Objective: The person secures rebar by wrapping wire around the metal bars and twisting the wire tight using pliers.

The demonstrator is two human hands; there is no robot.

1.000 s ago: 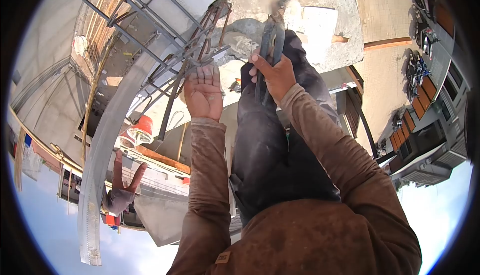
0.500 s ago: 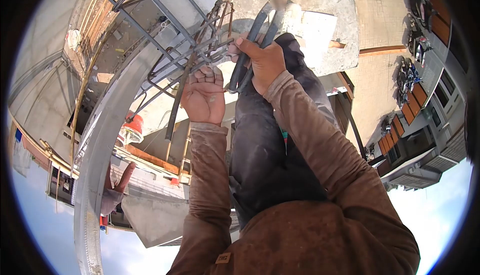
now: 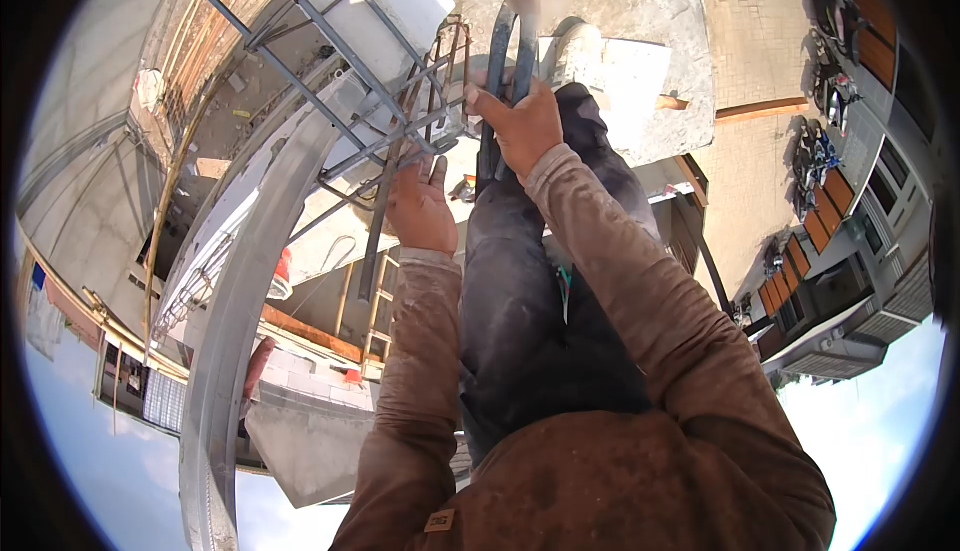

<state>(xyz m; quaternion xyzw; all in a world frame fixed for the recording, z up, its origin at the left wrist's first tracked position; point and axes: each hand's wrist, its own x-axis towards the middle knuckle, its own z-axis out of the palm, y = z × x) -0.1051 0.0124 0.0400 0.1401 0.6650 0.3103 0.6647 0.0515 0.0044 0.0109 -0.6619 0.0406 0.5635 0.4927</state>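
My right hand [image 3: 525, 131] is wrapped around the handles of a pair of long-handled steel pincers [image 3: 525, 41]. Their round jaw end points away from me and looks blurred. My left hand [image 3: 422, 213] is raised against the end of a rebar cage [image 3: 350, 61], its fingers stretched toward the bars and partly hidden by them. Beside that hand, a thick steel bar [image 3: 376, 241] slants down from the cage. Nothing clear shows in the left fingers. Thin rusty bent rods [image 3: 455, 51] rise between the cage and the pincers.
Below my dark-trousered legs [image 3: 540, 291] lies a concrete slab [image 3: 640, 1]. A grey metal beam [image 3: 235, 351] curves along the left. Behind it are a red container [image 3: 282, 273] and a wooden ladder [image 3: 380, 301]. Parked motorbikes [image 3: 815, 151] line the paving far right.
My left hand has turned and moved slightly right, its curled fingers now stretched toward the bars. The pincers have swung more upright and slightly left in my right hand.
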